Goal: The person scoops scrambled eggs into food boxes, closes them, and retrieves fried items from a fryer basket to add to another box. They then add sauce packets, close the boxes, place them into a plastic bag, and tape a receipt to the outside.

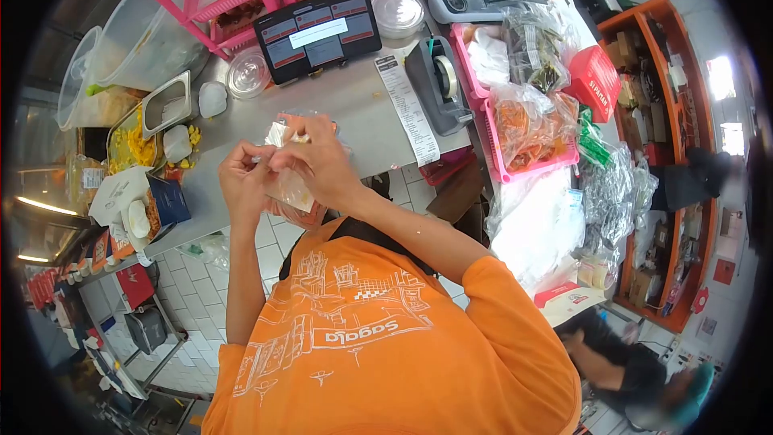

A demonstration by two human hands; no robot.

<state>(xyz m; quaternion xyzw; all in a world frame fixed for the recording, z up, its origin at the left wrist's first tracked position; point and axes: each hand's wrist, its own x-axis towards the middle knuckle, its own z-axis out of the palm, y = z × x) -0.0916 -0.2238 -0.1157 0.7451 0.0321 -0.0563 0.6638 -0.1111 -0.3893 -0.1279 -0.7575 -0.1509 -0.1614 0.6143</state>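
Observation:
My left hand (245, 177) and my right hand (326, 165) are close together above the near edge of the metal counter. Fingers of both hands are pinched on a small clear plastic bag (294, 191), whose lower part hangs below them. What the bag holds is hard to make out. Just beyond my fingers lies a shiny, partly hidden wrapper (276, 133), with something reddish beside it.
A tablet (320, 35) stands at the back of the counter (354, 105). A tape dispenser (435, 84) and a long receipt (407, 109) lie to the right, near pink baskets (531, 163) of bagged food. At left stand an open food box (165, 201) and a metal tray (167, 102). Another person (620, 370) is at lower right.

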